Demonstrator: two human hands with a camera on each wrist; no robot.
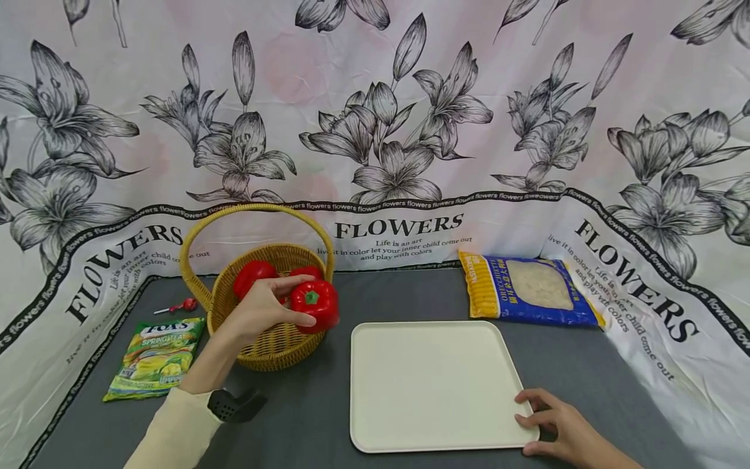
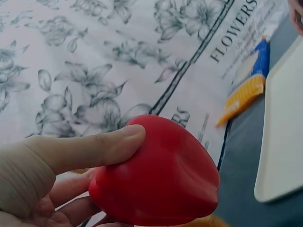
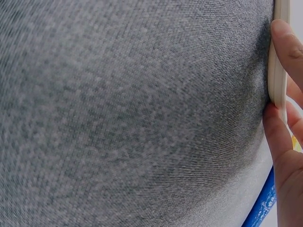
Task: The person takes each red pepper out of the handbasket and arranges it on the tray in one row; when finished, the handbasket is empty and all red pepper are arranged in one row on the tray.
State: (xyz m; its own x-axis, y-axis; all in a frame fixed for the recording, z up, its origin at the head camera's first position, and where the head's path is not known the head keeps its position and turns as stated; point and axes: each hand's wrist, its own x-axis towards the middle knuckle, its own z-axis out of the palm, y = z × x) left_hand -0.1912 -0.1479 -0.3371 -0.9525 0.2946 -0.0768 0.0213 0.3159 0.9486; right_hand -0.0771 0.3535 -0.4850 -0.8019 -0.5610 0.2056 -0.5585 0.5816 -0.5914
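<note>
Red pepper (image 1: 314, 304) sits gripped in the left hand (image 1: 263, 311), lifted just beside the basket (image 1: 271, 345) toward the tray (image 1: 430, 384). Right hand (image 1: 556, 426) pinches the tray's near corner, seemingly steadying it on the desk (image 1: 305, 417)

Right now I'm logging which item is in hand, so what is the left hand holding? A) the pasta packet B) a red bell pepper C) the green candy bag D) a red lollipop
B: the left hand grips a red bell pepper in front of the wicker basket; the left wrist view shows thumb and fingers round it.
</note>
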